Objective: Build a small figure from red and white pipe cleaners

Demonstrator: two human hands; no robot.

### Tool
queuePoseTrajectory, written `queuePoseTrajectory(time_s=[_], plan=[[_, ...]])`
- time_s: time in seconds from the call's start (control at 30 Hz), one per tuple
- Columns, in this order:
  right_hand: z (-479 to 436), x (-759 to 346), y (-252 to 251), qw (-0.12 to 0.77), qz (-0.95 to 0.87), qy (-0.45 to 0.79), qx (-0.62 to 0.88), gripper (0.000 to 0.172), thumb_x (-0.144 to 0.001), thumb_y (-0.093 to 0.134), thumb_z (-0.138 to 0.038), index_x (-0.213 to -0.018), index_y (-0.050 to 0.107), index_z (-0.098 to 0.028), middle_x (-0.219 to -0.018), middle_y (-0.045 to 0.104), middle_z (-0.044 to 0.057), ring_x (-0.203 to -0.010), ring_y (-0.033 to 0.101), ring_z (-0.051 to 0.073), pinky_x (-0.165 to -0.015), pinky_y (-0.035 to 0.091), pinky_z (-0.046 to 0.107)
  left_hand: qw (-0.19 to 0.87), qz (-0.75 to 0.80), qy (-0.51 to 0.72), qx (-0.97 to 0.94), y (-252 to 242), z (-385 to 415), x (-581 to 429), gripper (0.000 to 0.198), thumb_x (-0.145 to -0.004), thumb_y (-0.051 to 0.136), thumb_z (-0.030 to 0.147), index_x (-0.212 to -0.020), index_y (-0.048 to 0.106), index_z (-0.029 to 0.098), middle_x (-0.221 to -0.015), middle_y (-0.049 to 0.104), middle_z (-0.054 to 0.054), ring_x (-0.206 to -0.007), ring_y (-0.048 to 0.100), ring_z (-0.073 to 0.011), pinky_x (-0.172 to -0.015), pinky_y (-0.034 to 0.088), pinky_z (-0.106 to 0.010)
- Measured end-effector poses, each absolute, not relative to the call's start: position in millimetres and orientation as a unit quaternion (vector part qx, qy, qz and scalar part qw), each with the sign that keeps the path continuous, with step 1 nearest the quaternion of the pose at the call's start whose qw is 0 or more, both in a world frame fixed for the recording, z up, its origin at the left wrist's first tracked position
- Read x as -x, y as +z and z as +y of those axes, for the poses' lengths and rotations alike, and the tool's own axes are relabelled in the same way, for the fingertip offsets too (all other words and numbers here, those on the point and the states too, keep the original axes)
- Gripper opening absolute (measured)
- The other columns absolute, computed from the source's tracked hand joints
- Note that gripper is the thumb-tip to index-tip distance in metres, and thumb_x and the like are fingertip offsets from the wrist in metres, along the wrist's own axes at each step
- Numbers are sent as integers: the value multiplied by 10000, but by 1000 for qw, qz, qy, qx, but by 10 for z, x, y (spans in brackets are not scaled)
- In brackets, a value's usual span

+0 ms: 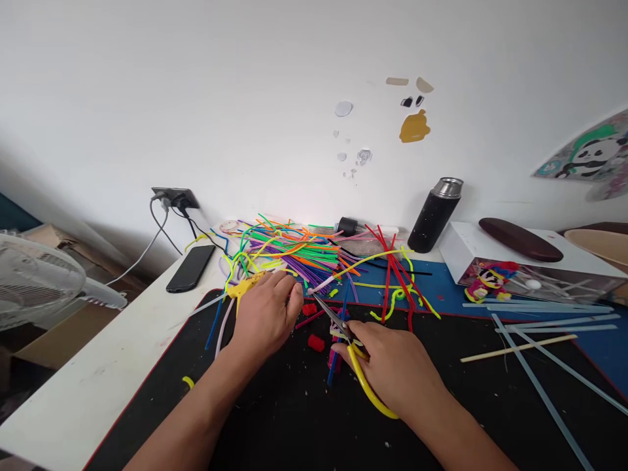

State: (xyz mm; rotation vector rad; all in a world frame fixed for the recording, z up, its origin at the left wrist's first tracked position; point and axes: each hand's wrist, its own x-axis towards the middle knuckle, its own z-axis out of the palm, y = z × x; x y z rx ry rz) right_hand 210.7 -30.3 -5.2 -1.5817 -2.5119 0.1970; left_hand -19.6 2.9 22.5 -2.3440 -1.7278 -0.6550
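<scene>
My right hand (392, 360) grips scissors (369, 386) with yellow handles. Their grey blades reach up and left, tips at the pale end of a yellow pipe cleaner (360, 265). To the left, my left hand (269, 307) is closed, its fingers curled under; what they hold, if anything, is hidden. A yellow glue gun (244, 288) lies right beside its knuckles, with a translucent glue stick (209, 304) behind. Below the blades lies a pink and blue piece (335, 356), partly covered by my right hand. Red fuzzy bits (316, 342) lie between my hands.
Bundled coloured pipe cleaners (299, 252) lie against the wall, red ones (396, 278) farther right. A phone (190, 268) is at left, near a fan (49, 275). At right stand a black flask (435, 216), a white box (466, 245) and a small figure (490, 281); glue sticks (544, 392) lie nearer.
</scene>
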Motion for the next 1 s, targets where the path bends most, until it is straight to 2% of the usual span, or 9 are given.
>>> queuePoseTrajectory(time_s=[0.27, 0.57, 0.8, 1.0], plan=[[-299, -2102, -47, 94, -842, 70, 526, 346, -1024, 585, -541, -1050, 738, -231, -839, 771, 34, -703, 757, 250, -546, 356, 309, 107, -578, -196, 785, 202, 40, 177, 388, -1069, 346, 282, -769, 583, 216, -807, 643, -64, -775, 595, -241, -737, 398, -363], [-302, -2094, -2, 83, -839, 87, 530, 305, -1021, 607, -490, -1097, 738, -225, -895, 790, 50, -748, 770, 264, -568, 393, 310, 121, -574, -200, 785, 168, 42, 171, 392, -1077, 357, 296, -782, 600, 207, -820, 640, -64, -775, 592, -237, -720, 379, -359], [-302, -2083, 34, 78, -834, 107, 535, 268, -1013, 629, -475, -1047, 738, -234, -882, 792, 39, -754, 772, 258, -575, 397, 303, 103, -574, -227, 780, 172, 33, 190, 383, -1067, 397, 336, -765, 595, 211, -780, 628, -48, -721, 572, -217, -685, 366, -341], [-300, -2087, 16, 79, -833, 107, 537, 282, -1014, 621, -488, -1064, 737, -236, -896, 790, 37, -776, 775, 266, -591, 419, 313, 103, -587, -198, 779, 182, 38, 172, 399, -1063, 374, 298, -741, 594, 216, -798, 649, -63, -749, 585, -229, -696, 374, -351]])
